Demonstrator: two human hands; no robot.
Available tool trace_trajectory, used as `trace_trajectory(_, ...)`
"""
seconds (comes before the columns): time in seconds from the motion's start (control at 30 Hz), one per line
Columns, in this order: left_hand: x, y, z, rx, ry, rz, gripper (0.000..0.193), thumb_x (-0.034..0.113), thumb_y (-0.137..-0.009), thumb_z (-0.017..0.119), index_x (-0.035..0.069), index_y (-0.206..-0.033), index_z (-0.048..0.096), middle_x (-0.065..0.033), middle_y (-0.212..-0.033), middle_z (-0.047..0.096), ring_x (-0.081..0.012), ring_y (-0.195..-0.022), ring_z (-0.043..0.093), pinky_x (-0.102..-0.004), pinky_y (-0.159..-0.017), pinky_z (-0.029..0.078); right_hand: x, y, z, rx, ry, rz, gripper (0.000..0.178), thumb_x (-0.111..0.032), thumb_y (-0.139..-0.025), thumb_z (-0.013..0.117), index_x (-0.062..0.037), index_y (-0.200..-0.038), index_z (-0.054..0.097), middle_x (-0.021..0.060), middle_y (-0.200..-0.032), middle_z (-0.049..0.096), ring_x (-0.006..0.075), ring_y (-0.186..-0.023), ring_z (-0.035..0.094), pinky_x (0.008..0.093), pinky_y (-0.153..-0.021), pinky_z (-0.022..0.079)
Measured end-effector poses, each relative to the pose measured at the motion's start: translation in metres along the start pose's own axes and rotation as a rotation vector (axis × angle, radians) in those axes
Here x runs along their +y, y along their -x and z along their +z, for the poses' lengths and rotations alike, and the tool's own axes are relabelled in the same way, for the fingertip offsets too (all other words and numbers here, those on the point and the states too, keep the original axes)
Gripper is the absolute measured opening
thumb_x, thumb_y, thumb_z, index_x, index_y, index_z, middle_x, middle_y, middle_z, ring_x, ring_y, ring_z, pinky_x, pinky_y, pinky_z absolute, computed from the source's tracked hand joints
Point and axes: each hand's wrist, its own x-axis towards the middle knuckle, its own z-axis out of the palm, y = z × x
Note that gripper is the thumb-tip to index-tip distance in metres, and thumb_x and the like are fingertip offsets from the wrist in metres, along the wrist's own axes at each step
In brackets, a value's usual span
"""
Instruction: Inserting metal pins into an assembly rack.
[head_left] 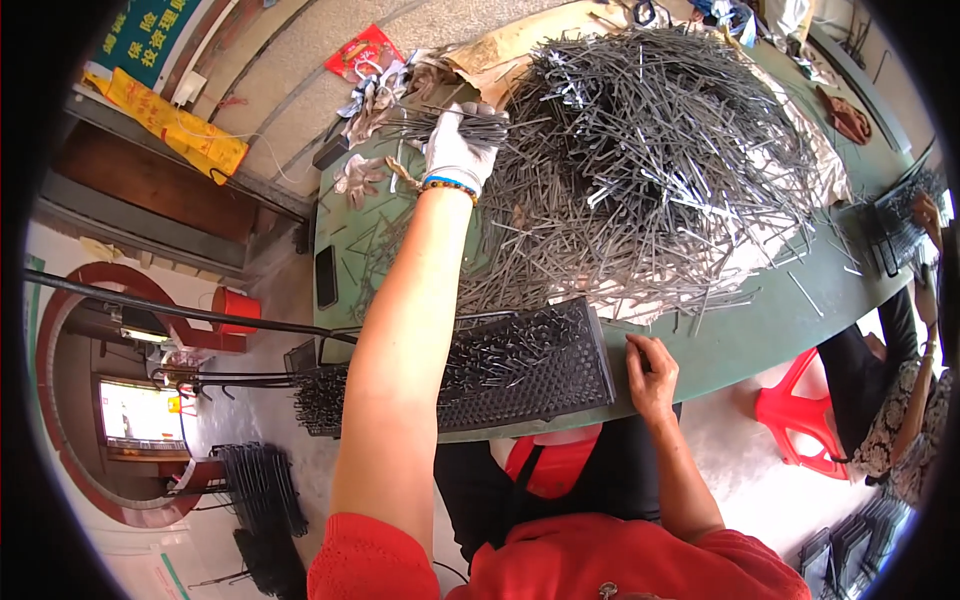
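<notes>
My left hand [465,150], in a white glove with a beaded bracelet and a blue band at the wrist, is closed round a bundle of thin metal rods [485,128]. It is raised at the left side of a big heap of loose grey metal rods [660,140]. Bare and with curled fingers, my right hand [652,378] rests at the near table edge; whether something small is inside it is hidden. Just left of it lies a long black perforated rack [520,400], its left and upper part filled with upright rods. My left forearm hides part of the rack.
Beneath the heap, a pale sheet [825,165] covers part of the green table [735,340]. A phone [326,277] and used gloves [360,180] lie at the left. Hooked black bars [230,380] jut out left of the rack. Another person's hand [928,215] works at the right, near a red stool [800,415].
</notes>
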Motion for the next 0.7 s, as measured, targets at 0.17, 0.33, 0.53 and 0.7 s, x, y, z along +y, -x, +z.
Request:
trace_trajectory(0.17, -0.030, 0.031, 0.030, -0.151, 0.018, -0.175, 0.028, 0.020, -0.098, 0.046, -0.001, -0.085, 0.059, -0.0188, -0.083, 0.066, -0.0374, -0.083, 0.065, -0.0563, -0.088, 0.054, -0.002, -0.021, 0.000, 0.144, -0.385, 0.195, 0.031, -0.011, -0.096, 0.061, 0.0012, -0.125, 0.059, 0.0006, -0.090, 0.062, 0.0063, -0.070, 0.054, 0.0214, -0.061, 0.046)
trace_trajectory(0.33, -0.064, 0.086, 0.049, 0.096, -0.336, -0.290, 0.028, 0.028, -0.099, 0.051, 0.003, -0.089, 0.060, -0.0121, -0.079, 0.065, -0.0292, -0.072, 0.067, -0.0527, -0.078, 0.059, -0.074, -0.106, -0.004, 0.183, -0.096, -0.194, 0.044, -0.010, -0.091, 0.066, -0.0013, -0.132, 0.054, 0.0097, -0.114, 0.060, 0.0187, -0.103, 0.059, 0.0304, -0.093, 0.046)
trace_trajectory(0.53, -0.084, 0.119, 0.036, 0.081, -0.697, -0.343, 0.040, 0.042, -0.097, 0.054, 0.009, -0.077, 0.064, -0.0043, -0.074, 0.064, -0.0158, -0.067, 0.060, -0.0321, -0.061, 0.049, -0.095, -0.160, 0.025, 0.074, 0.129, -0.241, 0.077, -0.045, -0.077, 0.079, -0.0001, -0.133, 0.050, 0.0245, -0.121, 0.053, 0.0398, -0.109, 0.055, 0.0457, -0.093, 0.045)
trace_trajectory(0.7, -0.091, 0.129, 0.035, 0.193, -0.508, -0.395, 0.054, 0.060, -0.096, 0.045, 0.009, -0.097, 0.061, -0.0029, -0.079, 0.062, -0.0142, -0.070, 0.060, -0.0273, -0.062, 0.052, -0.074, -0.159, 0.041, 0.007, -0.112, 0.052, 0.086, -0.052, -0.068, 0.084, -0.0003, -0.130, 0.055, 0.0161, -0.107, 0.060, 0.0234, -0.089, 0.060, 0.0358, -0.079, 0.052)
